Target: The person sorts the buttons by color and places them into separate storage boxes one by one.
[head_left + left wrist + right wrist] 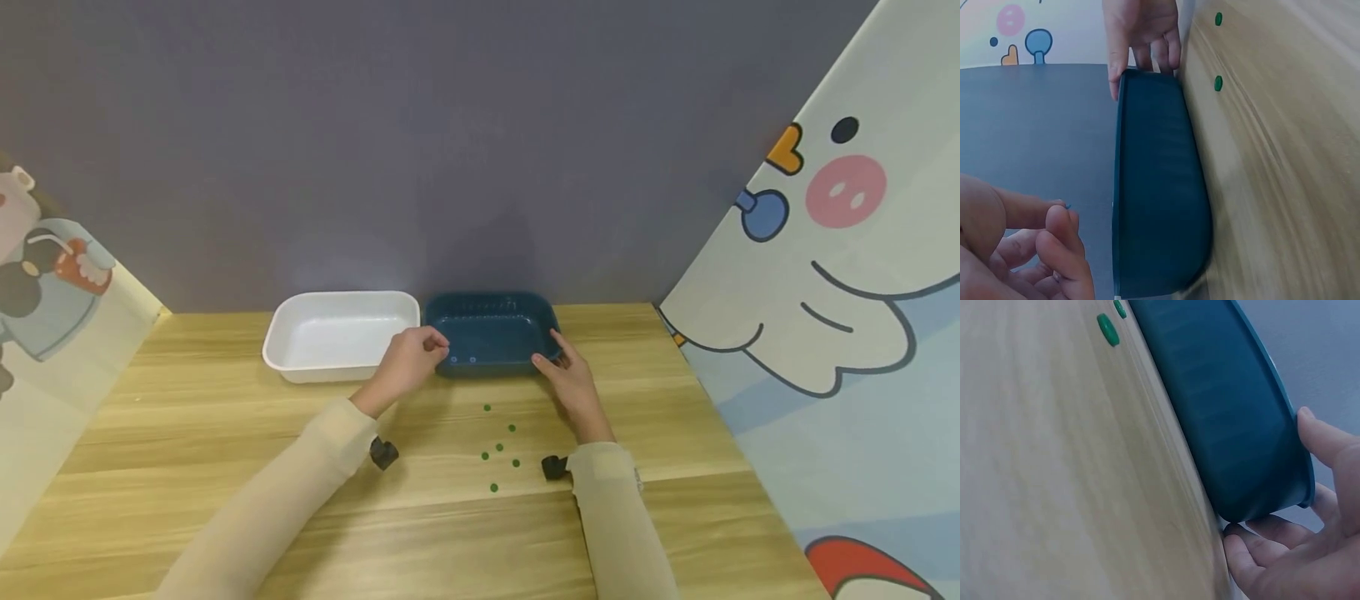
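Pale wood-grained tabletop (697,425) is spread under the left hand (407,362) and right hand (577,387). Beside the left, a white rectangular tray (322,340) is set; between them, a dark-blue rectangular tray (495,335) is gripped by the right's parted thumb and fingers. Nearer, six round green discs (499,447) seem left to handle. Two pale specks (472,360) inside the dark-blue tray may be finished. By the left's fingertips, a tiny blue piece (1069,206) is apparently pinched.

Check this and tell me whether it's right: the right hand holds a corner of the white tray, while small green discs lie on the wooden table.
Not quite: the tray is wrong. The head view shows the right hand holding a corner of the dark blue tray, while small green discs lie on the wooden table.
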`<act>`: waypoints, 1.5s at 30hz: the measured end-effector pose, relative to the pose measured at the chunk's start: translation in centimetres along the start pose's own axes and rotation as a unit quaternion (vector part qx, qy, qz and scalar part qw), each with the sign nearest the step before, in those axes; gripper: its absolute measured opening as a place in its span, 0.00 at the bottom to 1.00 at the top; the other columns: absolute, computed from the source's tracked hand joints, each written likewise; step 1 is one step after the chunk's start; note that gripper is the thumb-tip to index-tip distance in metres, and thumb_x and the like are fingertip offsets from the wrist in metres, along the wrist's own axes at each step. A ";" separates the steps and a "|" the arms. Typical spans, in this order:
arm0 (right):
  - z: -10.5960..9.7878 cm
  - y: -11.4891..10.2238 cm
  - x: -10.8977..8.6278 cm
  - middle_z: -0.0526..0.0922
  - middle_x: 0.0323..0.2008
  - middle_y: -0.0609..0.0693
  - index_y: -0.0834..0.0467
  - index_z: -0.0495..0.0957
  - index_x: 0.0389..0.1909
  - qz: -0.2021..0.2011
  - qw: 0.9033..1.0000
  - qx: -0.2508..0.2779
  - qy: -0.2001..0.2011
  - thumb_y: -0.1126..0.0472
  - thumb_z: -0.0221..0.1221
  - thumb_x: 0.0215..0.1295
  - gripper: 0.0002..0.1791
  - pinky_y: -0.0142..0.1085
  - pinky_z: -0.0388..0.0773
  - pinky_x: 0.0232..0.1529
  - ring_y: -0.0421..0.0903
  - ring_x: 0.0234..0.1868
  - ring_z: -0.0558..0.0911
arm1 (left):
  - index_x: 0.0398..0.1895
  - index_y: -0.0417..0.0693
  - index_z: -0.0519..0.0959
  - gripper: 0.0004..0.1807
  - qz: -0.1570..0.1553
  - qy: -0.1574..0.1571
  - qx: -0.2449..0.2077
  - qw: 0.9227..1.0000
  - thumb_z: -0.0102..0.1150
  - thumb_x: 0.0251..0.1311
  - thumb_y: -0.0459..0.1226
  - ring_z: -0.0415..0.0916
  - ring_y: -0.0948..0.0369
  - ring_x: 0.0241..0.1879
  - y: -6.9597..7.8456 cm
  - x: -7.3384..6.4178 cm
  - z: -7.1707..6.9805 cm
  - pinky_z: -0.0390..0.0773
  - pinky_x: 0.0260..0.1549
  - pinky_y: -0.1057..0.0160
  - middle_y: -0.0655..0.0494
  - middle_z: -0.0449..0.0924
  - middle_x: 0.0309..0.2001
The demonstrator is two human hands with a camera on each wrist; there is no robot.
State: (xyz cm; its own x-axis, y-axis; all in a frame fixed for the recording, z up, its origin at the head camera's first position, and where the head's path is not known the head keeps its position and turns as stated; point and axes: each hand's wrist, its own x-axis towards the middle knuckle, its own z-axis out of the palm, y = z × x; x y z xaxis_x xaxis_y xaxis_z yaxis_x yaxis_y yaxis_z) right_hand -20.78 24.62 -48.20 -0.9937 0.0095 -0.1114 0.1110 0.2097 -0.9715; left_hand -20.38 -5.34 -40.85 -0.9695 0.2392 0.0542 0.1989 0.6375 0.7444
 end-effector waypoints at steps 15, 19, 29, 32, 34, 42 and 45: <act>-0.1 -0.2 -0.2 0.43 0.80 0.52 0.41 0.55 0.79 0.007 1.000 -0.012 -0.001 0.47 0.65 0.68 0.43 0.52 0.59 0.72 0.60 0.77 0.53 | 0.47 0.39 0.83 0.08 -0.047 0.000 -0.025 0.999 0.60 0.70 0.33 0.82 0.59 0.27 0.0 1.7 0.1 0.83 0.28 0.62 0.48 0.85 0.39; 0.0 -0.2 -0.1 0.43 0.80 0.52 0.40 0.55 0.79 0.007 1.000 -0.013 -0.001 0.47 0.65 0.68 0.42 0.52 0.59 0.72 0.60 0.77 0.53 | 0.52 0.38 0.81 0.11 -0.055 -0.008 -0.026 0.998 0.58 0.70 0.33 0.83 0.59 0.30 -0.2 1.7 -0.2 0.83 0.29 0.62 0.47 0.84 0.41; 0.1 -0.2 0.1 0.44 0.80 0.54 0.43 0.54 0.80 0.009 1.000 -0.013 0.004 0.49 0.65 0.69 0.43 0.52 0.60 0.72 0.61 0.77 0.54 | 0.47 0.41 0.84 0.09 -0.034 -0.008 0.012 0.999 0.61 0.69 0.35 0.82 0.55 0.39 -0.1 1.2 -0.1 0.81 0.39 0.54 0.51 0.86 0.42; 0.1 -0.3 0.0 0.44 0.80 0.54 0.44 0.54 0.80 0.009 1.000 -0.008 0.004 0.50 0.65 0.69 0.43 0.52 0.59 0.72 0.61 0.77 0.53 | 0.47 0.40 0.84 0.09 -0.023 -0.014 0.023 0.999 0.61 0.69 0.35 0.82 0.53 0.42 -0.1 0.8 0.1 0.81 0.42 0.52 0.50 0.86 0.42; 0.1 -0.4 0.0 0.44 0.80 0.54 0.45 0.54 0.80 0.011 1.000 -0.008 0.002 0.50 0.65 0.69 0.43 0.52 0.59 0.72 0.61 0.77 0.53 | 0.46 0.41 0.84 0.09 -0.021 -0.018 0.026 0.999 0.61 0.69 0.35 0.82 0.53 0.40 0.1 0.4 0.1 0.81 0.41 0.52 0.51 0.86 0.41; 0.1 -0.3 0.1 0.45 0.80 0.54 0.41 0.55 0.79 0.015 1.000 -0.015 0.005 0.48 0.65 0.68 0.43 0.51 0.60 0.72 0.60 0.77 0.54 | 0.39 0.44 0.85 0.05 0.010 -0.023 0.035 0.999 0.63 0.67 0.36 0.80 0.59 0.31 0.7 -1.2 0.6 0.80 0.34 0.56 0.55 0.85 0.34; -0.1 -0.4 0.1 0.44 0.80 0.54 0.41 0.55 0.79 0.019 1.000 -0.011 0.001 0.49 0.65 0.69 0.42 0.51 0.60 0.72 0.60 0.77 0.54 | 0.37 0.46 0.86 0.04 0.027 -0.021 0.050 0.998 0.64 0.67 0.36 0.79 0.61 0.29 1.0 -1.9 1.1 0.80 0.31 0.59 0.57 0.85 0.32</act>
State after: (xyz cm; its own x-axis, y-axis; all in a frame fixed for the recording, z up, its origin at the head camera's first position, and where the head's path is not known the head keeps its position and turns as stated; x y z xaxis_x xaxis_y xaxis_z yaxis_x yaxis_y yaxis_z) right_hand -20.94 24.59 -47.83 -0.9888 0.0192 -0.1482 0.1486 0.2306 -0.9616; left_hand -18.22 -4.37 -40.95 -0.9507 0.3036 0.0629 0.2656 0.6927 0.6706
